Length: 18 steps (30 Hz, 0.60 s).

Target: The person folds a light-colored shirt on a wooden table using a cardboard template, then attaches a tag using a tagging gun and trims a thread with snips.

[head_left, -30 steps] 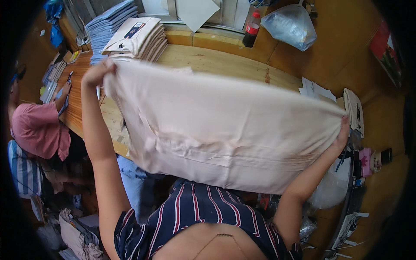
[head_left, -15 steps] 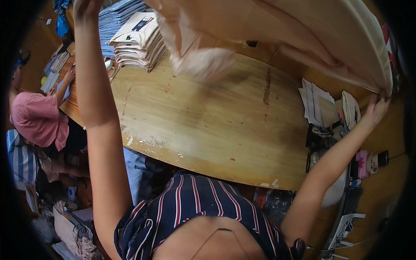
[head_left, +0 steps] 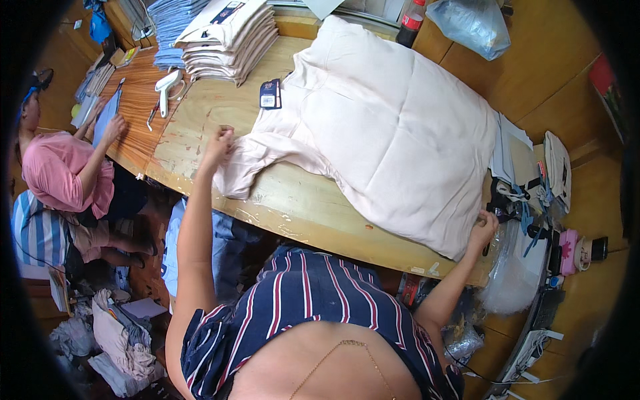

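A pale cream long-sleeved shirt [head_left: 400,113] lies spread on the wooden table [head_left: 180,133], lightly creased, its sleeve bent toward the near left. A dark tag [head_left: 270,94] rests by its collar end. My left hand [head_left: 219,143] is at the end of that sleeve, fingers curled on the cloth. At the hem on the near right, my right hand [head_left: 485,228] has its fingers bent around the edge; the fingertips are partly hidden.
Stacks of folded cream shirts [head_left: 230,47] and blue shirts [head_left: 170,30] stand at the back left, near a white tagging gun [head_left: 167,90]. A bottle [head_left: 411,23] and plastic bag [head_left: 473,27] are behind. Papers [head_left: 510,150] lie right. A co-worker in pink [head_left: 67,170] handles blue cloth at left.
The shirt has come down from the air and now lies flat on the table. Both my hands have lowered with it, the left to the sleeve, the right to the hem.
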{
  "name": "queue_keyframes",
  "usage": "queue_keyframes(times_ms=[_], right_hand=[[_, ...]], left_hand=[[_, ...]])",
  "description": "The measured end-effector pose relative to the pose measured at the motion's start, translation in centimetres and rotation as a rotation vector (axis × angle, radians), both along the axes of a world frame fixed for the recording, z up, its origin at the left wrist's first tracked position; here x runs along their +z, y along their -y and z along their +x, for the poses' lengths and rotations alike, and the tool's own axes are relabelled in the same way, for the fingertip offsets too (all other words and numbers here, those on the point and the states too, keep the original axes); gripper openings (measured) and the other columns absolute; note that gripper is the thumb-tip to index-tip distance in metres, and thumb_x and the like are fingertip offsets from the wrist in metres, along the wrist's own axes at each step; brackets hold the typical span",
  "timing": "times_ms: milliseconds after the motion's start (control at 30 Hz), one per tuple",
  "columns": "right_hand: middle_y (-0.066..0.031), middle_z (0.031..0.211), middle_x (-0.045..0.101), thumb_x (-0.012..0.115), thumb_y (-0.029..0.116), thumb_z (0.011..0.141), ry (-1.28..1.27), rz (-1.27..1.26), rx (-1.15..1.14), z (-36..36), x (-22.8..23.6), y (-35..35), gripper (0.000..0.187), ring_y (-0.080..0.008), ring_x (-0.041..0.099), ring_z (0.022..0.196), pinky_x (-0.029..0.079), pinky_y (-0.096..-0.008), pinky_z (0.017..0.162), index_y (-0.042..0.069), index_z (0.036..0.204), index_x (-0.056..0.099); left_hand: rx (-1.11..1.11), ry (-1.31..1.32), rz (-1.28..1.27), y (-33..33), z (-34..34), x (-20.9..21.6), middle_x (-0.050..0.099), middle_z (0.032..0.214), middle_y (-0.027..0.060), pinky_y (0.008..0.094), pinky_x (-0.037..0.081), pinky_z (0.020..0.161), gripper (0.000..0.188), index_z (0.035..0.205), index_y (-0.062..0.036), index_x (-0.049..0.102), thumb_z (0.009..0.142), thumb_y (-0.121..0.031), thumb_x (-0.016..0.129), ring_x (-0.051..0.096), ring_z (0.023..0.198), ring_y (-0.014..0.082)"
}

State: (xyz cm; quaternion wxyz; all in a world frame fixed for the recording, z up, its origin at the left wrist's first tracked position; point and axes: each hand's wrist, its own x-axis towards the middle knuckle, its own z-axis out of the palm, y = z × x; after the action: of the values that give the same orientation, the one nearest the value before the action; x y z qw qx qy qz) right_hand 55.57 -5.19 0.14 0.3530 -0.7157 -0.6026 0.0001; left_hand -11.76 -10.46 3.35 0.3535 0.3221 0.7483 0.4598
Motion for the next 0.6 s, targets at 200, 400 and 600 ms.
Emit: queue_keyframes(times_ms=[200, 400, 600], right_hand=[[-0.0145, 0.108, 0.046, 0.060, 0.038, 0.074, 0.251, -0.342, -0.455, -10.0, 0.5, 5.7, 0.051, -0.0337, 0.042, 0.103, 0.035, -0.0436, 0.085, 0.014, 0.116, 0.047], [-0.0142, 0.098, 0.051, 0.058, 0.039, 0.076, 0.300, -0.261, -0.470, -9.0, -0.3, 7.7, 0.049, -0.0322, 0.046, 0.096, 0.037, -0.0432, 0.080, 0.006, 0.111, 0.049], [-0.0164, 0.084, 0.056, 0.058, 0.024, 0.079, -0.075, -0.263, -0.203, -8.2, 0.9, 6.3, 0.028, -0.0311, 0.054, 0.080, 0.040, -0.0383, 0.070, 0.001, 0.092, 0.051]], left_hand=[[-0.311, -0.743, -0.321, 3.4, 8.4, 0.5, 0.059, 0.088, 0.0202, 0.0381, 0.043, 0.075, 0.045, 0.116, -0.0125, 0.047, 0.073, -0.020, 0.059, 0.057, 0.081, 0.0309], [-0.745, -0.452, -0.586, 9.1, 8.8, 8.1, 0.053, 0.102, 0.0194, 0.0376, 0.043, 0.080, 0.060, 0.124, -0.0225, 0.042, 0.070, -0.016, 0.066, 0.055, 0.087, 0.0324], [-0.342, -1.107, -0.140, 5.1, 8.2, -3.1, 0.024, 0.137, 0.0098, 0.0507, 0.029, 0.093, 0.063, 0.130, -0.0322, 0.031, 0.074, -0.035, 0.060, 0.028, 0.121, 0.0325]])
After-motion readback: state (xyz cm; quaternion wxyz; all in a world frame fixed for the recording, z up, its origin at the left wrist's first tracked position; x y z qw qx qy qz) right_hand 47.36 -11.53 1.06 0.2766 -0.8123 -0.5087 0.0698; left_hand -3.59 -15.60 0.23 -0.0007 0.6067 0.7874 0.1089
